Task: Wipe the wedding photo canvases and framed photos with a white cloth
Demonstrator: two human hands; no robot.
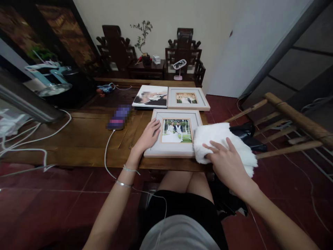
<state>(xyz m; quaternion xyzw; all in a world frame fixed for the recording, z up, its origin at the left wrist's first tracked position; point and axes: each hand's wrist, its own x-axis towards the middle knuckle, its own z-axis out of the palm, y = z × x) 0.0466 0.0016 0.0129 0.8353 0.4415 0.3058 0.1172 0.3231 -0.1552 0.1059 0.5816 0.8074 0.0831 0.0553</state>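
A picture frame [171,151] with a pale wood edge and a wide light mat lies flat at the table's front edge. Inside it is a photo [177,130] of a couple outdoors, one in a white dress. My left hand [150,134] rests on the frame's left side, fingers stretched out. Over the right side and corner of the frame lies a fluffy white cloth [208,133], which also hangs past the table end. My right hand [223,158] has hold of this cloth, its fingers splayed across the top and the thumb partly hidden.
Behind the frame lie a second framed photo [203,100] and a photo panel [156,88]. A phone [119,116] with a white cable sits to the left. Beyond are a pink mirror [178,77] and dark carved chairs. A bamboo chair [286,111] stands at right.
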